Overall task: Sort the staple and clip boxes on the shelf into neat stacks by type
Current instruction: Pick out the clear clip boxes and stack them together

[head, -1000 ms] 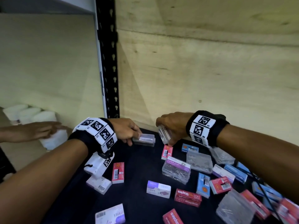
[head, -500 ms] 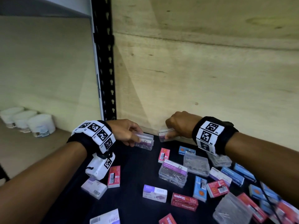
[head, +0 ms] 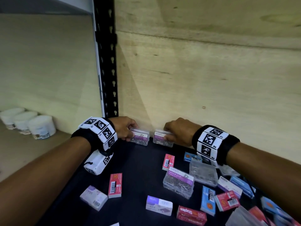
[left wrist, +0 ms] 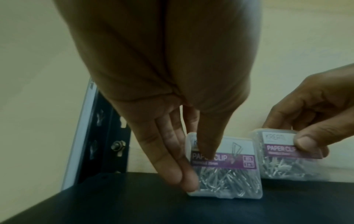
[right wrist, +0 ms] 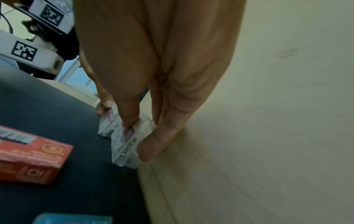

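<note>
Two clear paper clip boxes with purple labels stand on edge side by side at the back of the dark shelf [head: 140,163], against the plywood wall. My left hand [head: 126,129] pinches the left clip box [head: 140,138] [left wrist: 224,168] between thumb and fingers. My right hand [head: 176,131] pinches the right clip box [head: 162,138] [left wrist: 283,153] [right wrist: 130,142] the same way. A third clip box [head: 179,182] and another clear box [head: 203,174] lie nearer me. Red staple boxes [head: 115,185], blue staple boxes [head: 208,202] and white-purple staple boxes [head: 158,205] lie scattered across the shelf.
A black perforated shelf upright [head: 106,62] stands just left of my left hand. Beyond it, on the neighbouring shelf, are three white tubs [head: 29,123]. The plywood back wall [head: 211,79] rises right behind the two held boxes.
Both hands moved back toward the wall and set their clip boxes down on edge, side by side. Another person's hand that was by the white tubs is gone.
</note>
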Tool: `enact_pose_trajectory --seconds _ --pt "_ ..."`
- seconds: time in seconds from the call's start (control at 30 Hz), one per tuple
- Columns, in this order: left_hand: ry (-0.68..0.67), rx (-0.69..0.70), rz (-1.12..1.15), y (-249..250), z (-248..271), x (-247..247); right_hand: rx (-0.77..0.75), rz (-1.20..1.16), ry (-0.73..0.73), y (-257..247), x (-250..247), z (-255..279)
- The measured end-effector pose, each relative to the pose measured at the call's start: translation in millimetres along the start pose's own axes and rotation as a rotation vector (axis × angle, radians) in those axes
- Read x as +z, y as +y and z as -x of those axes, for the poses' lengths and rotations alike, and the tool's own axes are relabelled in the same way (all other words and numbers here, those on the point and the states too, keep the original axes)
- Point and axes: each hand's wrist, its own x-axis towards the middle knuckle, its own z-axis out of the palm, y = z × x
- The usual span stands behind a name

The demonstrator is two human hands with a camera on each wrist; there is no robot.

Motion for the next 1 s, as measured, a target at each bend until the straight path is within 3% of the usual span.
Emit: enact_pose_trajectory --seconds 0.7,1.0 --pt "0.046 -0.003 0.014 -21 -19 -9 0.0 -0.161 0.027 -13 6 -17" --pt "0.094 0.0 -0.118 -26 -21 -7 -0.016 -0.176 0.018 -12 0 -13"
